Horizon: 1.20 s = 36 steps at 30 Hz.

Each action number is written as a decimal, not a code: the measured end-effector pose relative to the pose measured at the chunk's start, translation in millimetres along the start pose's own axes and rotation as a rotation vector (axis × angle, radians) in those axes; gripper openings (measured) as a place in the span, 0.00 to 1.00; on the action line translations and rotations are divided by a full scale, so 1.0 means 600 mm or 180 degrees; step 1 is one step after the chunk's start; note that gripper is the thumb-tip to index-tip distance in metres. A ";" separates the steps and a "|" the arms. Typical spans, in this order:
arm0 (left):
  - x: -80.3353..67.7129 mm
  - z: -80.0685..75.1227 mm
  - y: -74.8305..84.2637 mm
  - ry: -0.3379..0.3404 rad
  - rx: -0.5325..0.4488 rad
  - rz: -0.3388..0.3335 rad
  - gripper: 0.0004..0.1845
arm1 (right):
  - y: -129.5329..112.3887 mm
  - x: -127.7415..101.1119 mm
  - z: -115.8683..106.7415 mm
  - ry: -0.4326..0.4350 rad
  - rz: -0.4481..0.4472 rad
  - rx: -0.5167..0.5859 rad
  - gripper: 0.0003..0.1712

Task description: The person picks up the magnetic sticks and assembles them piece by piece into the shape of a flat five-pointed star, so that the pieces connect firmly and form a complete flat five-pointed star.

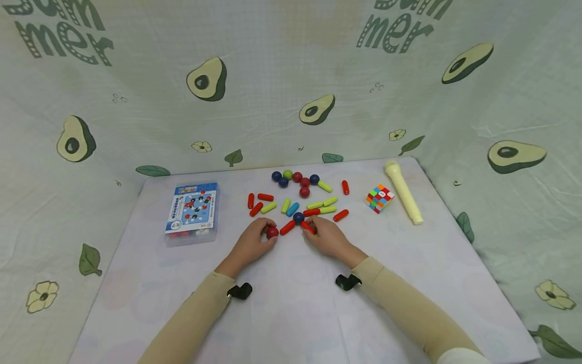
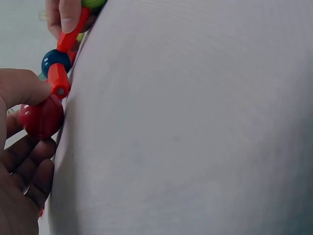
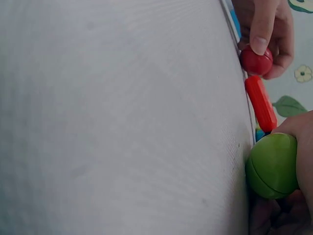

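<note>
My left hand (image 1: 253, 239) grips a glossy red ball (image 1: 272, 232) between thumb and fingers, close to the free end of a red rod (image 1: 287, 228). That rod joins a dark blue ball (image 1: 298, 217). A second red rod (image 1: 308, 228) runs from the same ball to my right hand (image 1: 330, 237), which pinches it. In the right wrist view a green ball (image 3: 272, 165) sits against the right hand; from the head view that hand hides it. The left wrist view shows a hole in the end of the near red rod (image 2: 59, 83), just above the red ball.
Loose red, yellow-green and blue rods (image 1: 292, 209) lie beyond the hands. Behind them are several balls (image 1: 297, 177), one with a yellow-green rod attached. A boxed molecule kit (image 1: 192, 210) stands left; a puzzle cube (image 1: 379, 198) and cream stick (image 1: 404, 193) lie right.
</note>
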<state>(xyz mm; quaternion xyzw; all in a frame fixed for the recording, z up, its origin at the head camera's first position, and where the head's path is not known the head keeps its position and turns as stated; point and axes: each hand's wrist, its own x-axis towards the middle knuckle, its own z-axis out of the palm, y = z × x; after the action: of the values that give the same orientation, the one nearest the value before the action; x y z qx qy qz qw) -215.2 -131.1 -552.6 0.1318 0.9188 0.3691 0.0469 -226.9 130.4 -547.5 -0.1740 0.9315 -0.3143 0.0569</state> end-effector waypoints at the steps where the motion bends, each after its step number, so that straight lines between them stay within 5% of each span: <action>1: -0.001 0.000 0.000 -0.0013 -0.0005 -0.0006 0.20 | 0.000 0.000 0.000 -0.0003 -0.0002 0.0002 0.17; 13: -0.003 0.004 -0.001 -0.0040 0.0075 0.0032 0.22 | -0.013 0.003 -0.013 -0.0052 -0.0063 -0.0123 0.26; 22: -0.006 -0.002 -0.009 -0.0079 -0.0184 0.0037 0.20 | -0.036 0.025 -0.025 0.0195 -0.0681 -0.0774 0.24; 29: -0.004 -0.007 -0.012 -0.0145 -0.0366 0.0033 0.19 | -0.048 0.053 -0.023 -0.0156 -0.1143 -0.1058 0.14; 36: -0.002 -0.010 -0.015 -0.0201 -0.0452 0.0027 0.19 | -0.051 0.069 -0.012 -0.0317 -0.1294 -0.1379 0.12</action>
<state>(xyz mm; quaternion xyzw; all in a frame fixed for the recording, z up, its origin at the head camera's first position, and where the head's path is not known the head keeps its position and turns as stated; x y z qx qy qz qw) -217.1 -141.4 -554.5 0.1436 0.8878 0.4292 0.0836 -258.3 97.0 -523.4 -0.3801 0.9190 -0.1042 -0.0001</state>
